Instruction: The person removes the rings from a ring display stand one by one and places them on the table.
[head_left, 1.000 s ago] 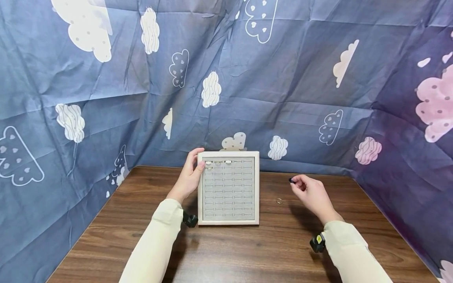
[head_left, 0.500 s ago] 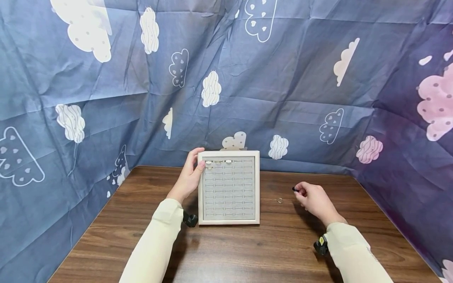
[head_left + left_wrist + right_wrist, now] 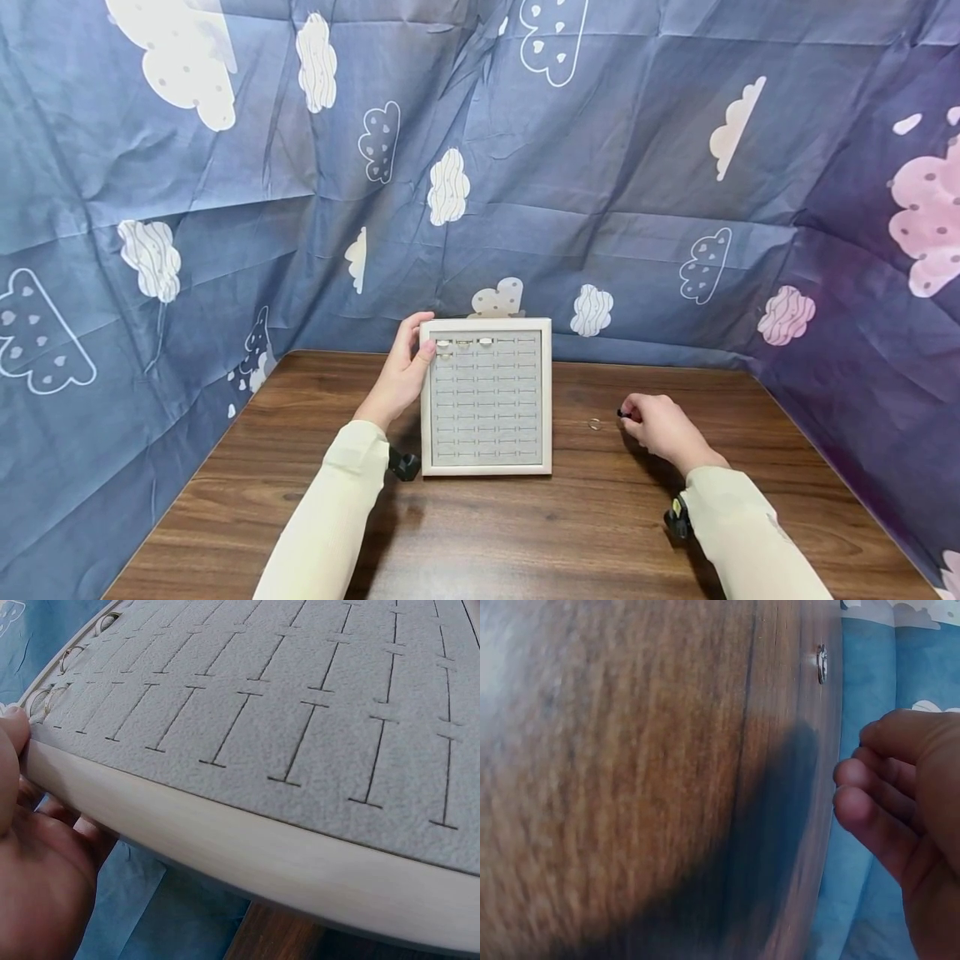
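A white-framed ring display board with a grey slotted pad stands upright on the table. Several rings sit in slots of its two top rows. My left hand grips the board's upper left edge, thumb on the front and fingers behind, as the left wrist view also shows. Low over the table to the right, my right hand pinches a small black object between thumb and fingertips; its kind is mostly hidden. Between the board and that hand, a thin ring lies on the wood; the right wrist view shows a ring too.
The brown wooden table carries all of this. A blue cloth with printed clouds hangs behind it and along both sides. Black wrist cameras sit at both cuffs.
My right hand has come down closer to the table, carrying the small black object with it. The left hand and the board have stayed in place.
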A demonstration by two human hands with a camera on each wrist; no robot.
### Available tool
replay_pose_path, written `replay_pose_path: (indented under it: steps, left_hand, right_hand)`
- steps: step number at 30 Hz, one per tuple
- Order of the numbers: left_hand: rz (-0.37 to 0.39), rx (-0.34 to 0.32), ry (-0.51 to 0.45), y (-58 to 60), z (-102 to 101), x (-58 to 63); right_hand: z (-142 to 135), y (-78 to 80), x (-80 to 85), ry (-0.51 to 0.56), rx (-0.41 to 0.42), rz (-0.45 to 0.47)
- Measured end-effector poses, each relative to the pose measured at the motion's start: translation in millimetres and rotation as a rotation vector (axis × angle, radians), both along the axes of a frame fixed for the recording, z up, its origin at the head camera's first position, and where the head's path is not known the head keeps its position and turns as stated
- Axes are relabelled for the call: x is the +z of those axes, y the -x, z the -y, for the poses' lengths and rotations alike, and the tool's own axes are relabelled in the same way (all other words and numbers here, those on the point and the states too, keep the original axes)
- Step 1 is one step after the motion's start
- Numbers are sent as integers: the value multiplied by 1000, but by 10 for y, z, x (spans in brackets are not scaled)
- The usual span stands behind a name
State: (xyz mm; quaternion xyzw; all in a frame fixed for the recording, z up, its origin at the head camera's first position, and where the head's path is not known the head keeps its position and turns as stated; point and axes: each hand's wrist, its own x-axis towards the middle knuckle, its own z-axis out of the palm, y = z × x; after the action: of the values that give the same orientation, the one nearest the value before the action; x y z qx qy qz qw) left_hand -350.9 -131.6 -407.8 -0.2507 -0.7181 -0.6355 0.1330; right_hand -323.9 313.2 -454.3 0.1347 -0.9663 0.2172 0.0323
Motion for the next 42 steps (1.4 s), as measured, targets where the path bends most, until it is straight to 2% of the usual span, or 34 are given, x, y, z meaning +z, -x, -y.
replay_pose_path:
  steps: [9,21,29,35,38,42]
  left_hand:
    - [-8,1,7,-1,9,-11]
    - [4,-7,2,-11,2,-7]
    - [1,-13,-5,-15,-2,-3]
    - [5,-12,3,-22,4,18]
    - [3,-11,1,-19,13,16]
    - [4,-11,5,-11,20,7]
  right_hand:
    - [14,13,-28,-31,-23,91]
    - [54,-6,-38,-61,-2,113]
    - [45,-12,-41,-36,-4,132]
    - [87,-17,-10,74,14,53]
    - [157,-1,50,134,28,-18]
    - [294,0,169,141,58,-153]
